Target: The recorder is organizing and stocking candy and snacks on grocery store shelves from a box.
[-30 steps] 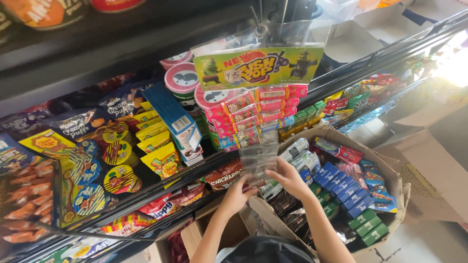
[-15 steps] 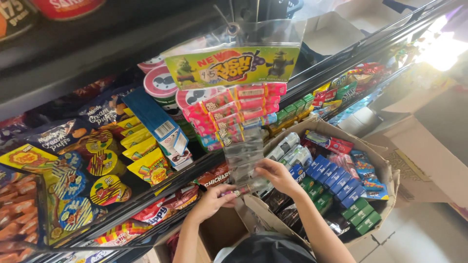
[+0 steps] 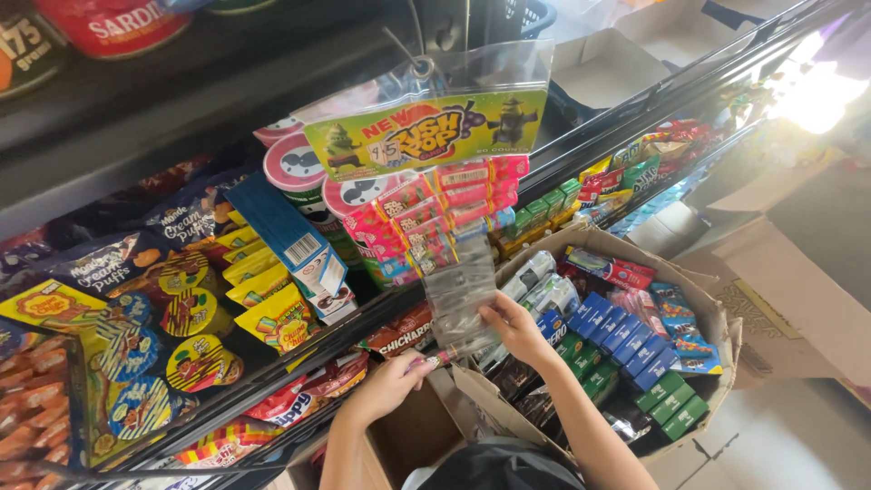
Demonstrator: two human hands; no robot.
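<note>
A clear plastic hanging strip (image 3: pixel 460 295) with pockets dangles from a hook, under a green printed header card (image 3: pixel 426 136) and rows of pink candy sticks (image 3: pixel 445 204). My right hand (image 3: pixel 514 328) grips the strip's lower empty pockets. My left hand (image 3: pixel 390 386) holds a thin pink candy stick (image 3: pixel 428 362) just below the strip's bottom edge.
A brown cardboard box (image 3: pixel 717 322) at the right holds blue, green and pink candy packs. Wire shelves (image 3: pixel 272 363) carry snack bags and lollipop packets at the left. Tins (image 3: pixel 109 23) stand on the dark top shelf. More cardboard (image 3: pixel 798 299) lies on the floor.
The view has shifted so the strip sits further right. My left hand has come up to the strip's bottom edge with the candy stick; my right hand keeps its hold.
</note>
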